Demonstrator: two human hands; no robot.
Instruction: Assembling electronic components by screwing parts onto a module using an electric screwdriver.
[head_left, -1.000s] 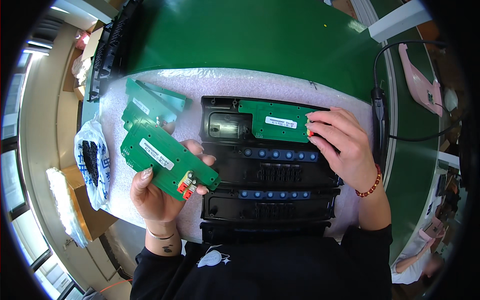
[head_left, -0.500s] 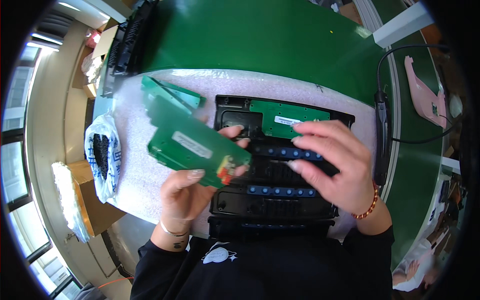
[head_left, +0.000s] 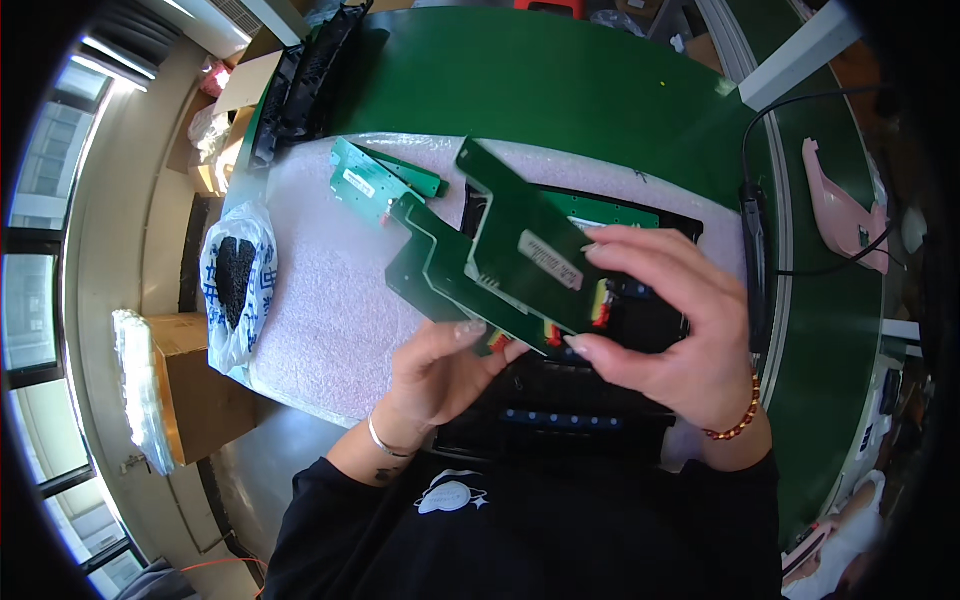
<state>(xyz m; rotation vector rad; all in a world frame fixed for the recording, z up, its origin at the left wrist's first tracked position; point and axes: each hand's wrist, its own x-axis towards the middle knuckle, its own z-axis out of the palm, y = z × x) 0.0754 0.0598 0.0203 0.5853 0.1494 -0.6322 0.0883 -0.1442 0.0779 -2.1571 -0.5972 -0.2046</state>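
My left hand pinches the lower ends of notched green circuit boards, fanned apart, with red and yellow connectors at their ends. Between the thumb and fingers of my right hand is another circuit board, tilted up beside the others, with a white label and a connector near my fingers. Below both hands lies a black plastic housing, largely covered by them. It holds a strip of blue buttons, and a green board shows at its far side.
More green boards lie on the pale foam mat. To the left sits a plastic bag of small black pieces. Black plastic parts stand far left. A black corded electric screwdriver and a pink plastic part are at right.
My right hand has closed on one circuit board, now separated from those in my left hand. The boards and my left hand have shifted right over the housing.
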